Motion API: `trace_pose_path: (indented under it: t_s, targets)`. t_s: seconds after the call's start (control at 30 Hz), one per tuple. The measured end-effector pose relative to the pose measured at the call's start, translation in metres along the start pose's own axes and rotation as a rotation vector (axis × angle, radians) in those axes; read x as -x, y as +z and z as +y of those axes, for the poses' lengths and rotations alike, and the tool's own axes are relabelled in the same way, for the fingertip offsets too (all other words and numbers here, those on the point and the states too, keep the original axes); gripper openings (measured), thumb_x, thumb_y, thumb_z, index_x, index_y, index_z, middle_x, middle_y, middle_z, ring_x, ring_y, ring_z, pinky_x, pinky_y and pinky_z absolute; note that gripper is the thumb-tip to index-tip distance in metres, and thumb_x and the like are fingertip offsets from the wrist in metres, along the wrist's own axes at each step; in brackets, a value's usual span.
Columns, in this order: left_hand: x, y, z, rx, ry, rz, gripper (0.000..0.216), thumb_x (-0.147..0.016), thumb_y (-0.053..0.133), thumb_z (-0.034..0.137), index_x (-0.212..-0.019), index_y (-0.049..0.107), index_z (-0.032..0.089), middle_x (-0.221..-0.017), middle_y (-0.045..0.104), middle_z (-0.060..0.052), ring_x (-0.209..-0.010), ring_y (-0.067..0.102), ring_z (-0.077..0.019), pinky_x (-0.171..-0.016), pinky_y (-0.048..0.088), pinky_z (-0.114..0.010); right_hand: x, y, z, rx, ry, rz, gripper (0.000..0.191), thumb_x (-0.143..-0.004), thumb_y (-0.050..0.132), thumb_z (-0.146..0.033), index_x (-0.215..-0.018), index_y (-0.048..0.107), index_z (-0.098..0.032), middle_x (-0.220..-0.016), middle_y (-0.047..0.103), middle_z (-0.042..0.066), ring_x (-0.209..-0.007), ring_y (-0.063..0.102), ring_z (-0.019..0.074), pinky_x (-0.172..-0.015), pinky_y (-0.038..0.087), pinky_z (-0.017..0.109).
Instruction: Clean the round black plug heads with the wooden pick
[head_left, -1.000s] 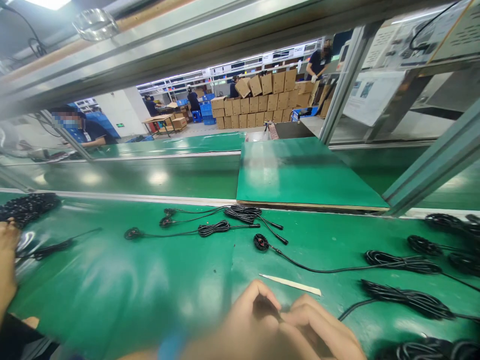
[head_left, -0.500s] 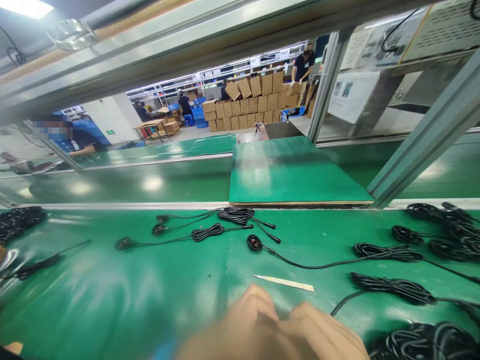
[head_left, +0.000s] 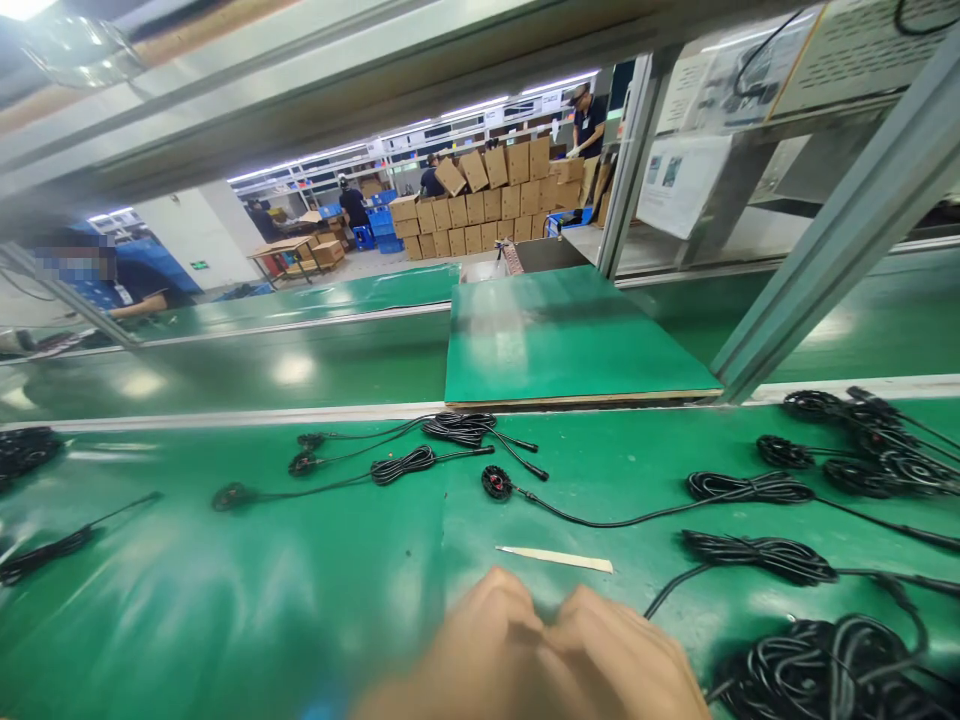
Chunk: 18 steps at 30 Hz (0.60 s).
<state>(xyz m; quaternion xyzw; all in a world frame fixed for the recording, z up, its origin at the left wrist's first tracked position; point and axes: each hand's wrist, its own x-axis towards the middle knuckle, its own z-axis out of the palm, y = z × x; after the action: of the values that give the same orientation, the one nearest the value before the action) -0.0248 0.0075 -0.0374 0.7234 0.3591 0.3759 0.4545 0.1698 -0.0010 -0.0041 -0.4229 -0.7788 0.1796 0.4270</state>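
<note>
Our two hands meet at the bottom edge of the frame, the left hand [head_left: 480,650] and the right hand [head_left: 622,665] pressed knuckle to knuckle, fingers curled inward; both are blurred, and we cannot tell what, if anything, is pinched between them or how tightly they close.

Just beyond our fingertips a thin, flat, pale strip [head_left: 555,558] lies on the glossy green belt [head_left: 225,620], apart from the hands. Past it sits a small round black disc with red marks [head_left: 496,483], its thin black lead running right to a bundled coil [head_left: 750,488]. Another coiled cable bundle [head_left: 757,557] lies near our right hand, and a heap of looped black cable [head_left: 832,670] crowds the lower right corner. More discs and coils [head_left: 862,450] pile up at the far right edge.

To the left we have open room: smooth, reflective belt with only a scatter of disc-ended leads [head_left: 375,465] at mid-belt and a single cable [head_left: 52,545] toward the left edge.

A pale metal rail [head_left: 225,415] bounds the belt's far side. Behind it a flat green board [head_left: 562,335] with a raw wooden edge rests on the next lane, beside a slanted grey metal post [head_left: 825,230]. Stacked brown cardboard boxes [head_left: 487,200] and other people at work stand in the background.
</note>
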Motion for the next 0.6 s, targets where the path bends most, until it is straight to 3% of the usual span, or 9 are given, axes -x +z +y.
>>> trace_pose_path:
  t_s: [0.13, 0.23, 0.3, 0.43, 0.5, 0.6]
  targets:
    - [-0.013, 0.011, 0.014, 0.255, -0.123, 0.178, 0.044, -0.086, 0.061, 0.051, -0.117, 0.051, 0.021, -0.106, 0.053, -0.009, -0.085, 0.055, -0.0186, -0.075, 0.048, -0.032, -0.008, -0.001, -0.002, -0.155, 0.225, -0.095, 0.032, -0.102, 0.047, -0.037, -0.076, 0.06, -0.023, -0.067, 0.057, -0.002, -0.058, 0.055, 0.0141, -0.056, 0.044, 0.021]
    - [-0.019, 0.011, 0.028, 0.532, -0.323, 0.15, 0.055, -0.082, 0.069, 0.048, -0.124, 0.044, 0.021, -0.115, 0.053, -0.011, -0.079, 0.057, -0.0139, -0.072, 0.048, -0.029, -0.012, -0.004, 0.002, -0.25, 0.321, -0.179, 0.039, -0.103, 0.046, -0.043, -0.075, 0.063, -0.023, -0.066, 0.059, -0.003, -0.058, 0.056, 0.0145, -0.057, 0.045, 0.021]
    - [-0.021, 0.007, 0.034, 0.602, -0.386, 0.168, 0.061, -0.077, 0.075, 0.043, -0.124, 0.043, 0.021, -0.113, 0.055, -0.011, -0.078, 0.06, -0.0144, -0.069, 0.049, -0.028, -0.014, -0.009, 0.012, -0.172, 0.269, -0.194, 0.04, -0.106, 0.041, -0.043, -0.08, 0.065, -0.023, -0.073, 0.063, -0.002, -0.065, 0.06, 0.0157, -0.061, 0.046, 0.022]
    - [-0.021, 0.001, 0.033, 0.6, -0.408, 0.201, 0.063, -0.07, 0.083, 0.036, -0.12, 0.048, 0.02, -0.109, 0.059, -0.01, -0.086, 0.065, -0.019, -0.074, 0.052, -0.031, -0.017, -0.015, 0.041, 0.367, -0.056, -0.059, 0.039, -0.109, 0.033, -0.041, -0.104, 0.067, -0.022, -0.096, 0.068, 0.004, -0.086, 0.063, 0.0224, -0.071, 0.047, 0.031]
    - [-0.02, 0.0, 0.032, 0.587, -0.4, 0.173, 0.061, -0.07, 0.083, 0.035, -0.121, 0.053, 0.019, -0.11, 0.062, -0.01, -0.092, 0.065, -0.02, -0.083, 0.052, -0.033, -0.017, -0.013, 0.051, 0.55, -0.205, -0.067, 0.044, -0.11, 0.027, -0.034, -0.107, 0.067, -0.019, -0.092, 0.067, 0.006, -0.08, 0.063, 0.0234, -0.066, 0.047, 0.034]
    - [-0.018, -0.001, 0.035, 0.572, -0.362, 0.136, 0.064, -0.072, 0.082, 0.041, -0.126, 0.056, 0.018, -0.108, 0.065, -0.01, -0.097, 0.065, -0.0217, -0.091, 0.051, -0.037, -0.014, -0.009, 0.056, 0.627, -0.258, -0.1, 0.045, -0.108, 0.022, -0.024, -0.103, 0.067, -0.016, -0.079, 0.061, 0.005, -0.067, 0.06, 0.0223, -0.057, 0.046, 0.033]
